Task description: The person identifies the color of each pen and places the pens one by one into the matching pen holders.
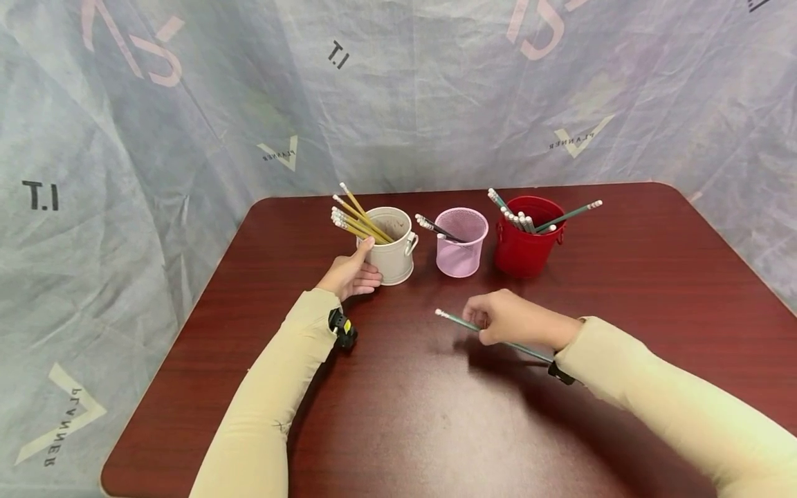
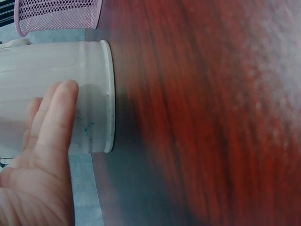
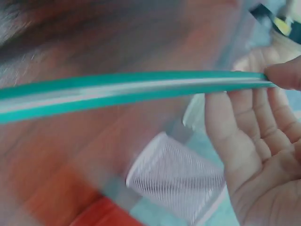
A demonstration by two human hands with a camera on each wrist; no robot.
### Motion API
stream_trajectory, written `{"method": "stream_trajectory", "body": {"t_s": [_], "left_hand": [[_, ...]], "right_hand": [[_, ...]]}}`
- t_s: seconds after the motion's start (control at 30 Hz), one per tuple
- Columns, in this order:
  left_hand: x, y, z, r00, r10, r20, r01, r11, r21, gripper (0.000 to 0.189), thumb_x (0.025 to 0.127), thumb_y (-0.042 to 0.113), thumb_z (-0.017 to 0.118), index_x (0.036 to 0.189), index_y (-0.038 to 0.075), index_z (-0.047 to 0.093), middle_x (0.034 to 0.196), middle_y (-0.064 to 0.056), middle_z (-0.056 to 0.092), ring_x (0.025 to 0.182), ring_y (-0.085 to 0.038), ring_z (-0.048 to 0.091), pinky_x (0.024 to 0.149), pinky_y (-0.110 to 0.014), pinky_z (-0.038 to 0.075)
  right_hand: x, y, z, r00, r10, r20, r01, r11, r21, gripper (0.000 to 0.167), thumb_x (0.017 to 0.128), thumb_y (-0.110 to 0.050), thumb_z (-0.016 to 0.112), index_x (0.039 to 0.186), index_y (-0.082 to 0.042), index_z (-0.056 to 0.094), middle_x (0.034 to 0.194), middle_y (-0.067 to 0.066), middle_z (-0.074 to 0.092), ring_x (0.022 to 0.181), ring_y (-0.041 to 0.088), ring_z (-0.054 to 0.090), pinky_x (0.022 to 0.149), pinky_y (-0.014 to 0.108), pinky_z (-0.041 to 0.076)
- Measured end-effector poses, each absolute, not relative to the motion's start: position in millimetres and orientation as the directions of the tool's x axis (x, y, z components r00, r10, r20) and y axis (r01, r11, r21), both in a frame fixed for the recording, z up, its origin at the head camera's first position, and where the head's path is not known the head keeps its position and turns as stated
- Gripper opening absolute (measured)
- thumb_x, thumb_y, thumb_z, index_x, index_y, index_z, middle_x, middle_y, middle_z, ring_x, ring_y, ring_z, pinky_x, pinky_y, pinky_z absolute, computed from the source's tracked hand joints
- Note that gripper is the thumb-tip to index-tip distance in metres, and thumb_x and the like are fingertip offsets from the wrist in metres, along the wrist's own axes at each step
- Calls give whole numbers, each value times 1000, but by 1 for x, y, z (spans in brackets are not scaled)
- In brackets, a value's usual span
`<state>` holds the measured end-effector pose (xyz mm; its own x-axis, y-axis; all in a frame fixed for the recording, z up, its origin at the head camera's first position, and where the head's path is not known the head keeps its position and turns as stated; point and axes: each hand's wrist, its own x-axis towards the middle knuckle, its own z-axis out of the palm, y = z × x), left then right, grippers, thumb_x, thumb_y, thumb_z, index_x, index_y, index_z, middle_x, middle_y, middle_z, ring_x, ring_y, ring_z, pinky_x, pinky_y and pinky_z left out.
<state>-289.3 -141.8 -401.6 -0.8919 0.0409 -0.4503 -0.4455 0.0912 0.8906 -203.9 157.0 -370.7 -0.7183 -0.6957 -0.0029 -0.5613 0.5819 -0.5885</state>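
Observation:
A white bucket (image 1: 391, 259) with several yellow pencils (image 1: 358, 220) leaning in it stands at the back left of the table. My left hand (image 1: 351, 274) rests against its side, thumb up near the rim; in the left wrist view, the fingers (image 2: 57, 113) lie fairly straight along the white wall. Over the table's middle, my right hand (image 1: 513, 318) pinches a green pencil (image 1: 528, 351) between thumb and fingers. Its white eraser end points left. The right wrist view has the pencil (image 3: 117, 89) crossing in front of the fingers.
A pink mesh cup (image 1: 459, 259) holding a few black pencils (image 1: 441, 229) stands right of the white bucket. Beside it is a red bucket (image 1: 526, 256) with several green pencils (image 1: 575, 213). A grey printed cloth (image 1: 411, 104) hangs behind the dark red table (image 1: 386, 415).

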Motion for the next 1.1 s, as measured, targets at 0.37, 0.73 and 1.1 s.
{"method": "stream_trajectory", "body": {"t_s": [0.37,0.73,1.1], "left_hand": [[-288,-141,-400,-895,40,-445,-440,98,893,81,90,62,48,118,-13,54,106,-21,63,85,-23,67,77,-32,57],[-289,-143,-403,-895,47,-444,-439,87,894,81,89,62,49,118,-13,54,108,-23,63,83,-23,67,74,-32,57],[-289,-143,-402,-893,44,-448,-443,98,891,83,89,63,49,120,-14,54,117,-27,61,84,-23,67,75,-31,57]], "right_hand": [[-199,240,-343,-698,-711,83,-527,432,-731,27,72,11,64,92,-5,62,78,-13,61,71,7,59,63,23,50],[-214,271,-298,-856,-249,453,-449,-75,-890,39,75,32,49,92,0,65,77,8,70,63,14,67,58,22,56],[-263,234,-308,-736,489,468,-646,-304,-700,27,73,26,57,82,0,57,69,12,65,65,20,66,61,22,55]]}}
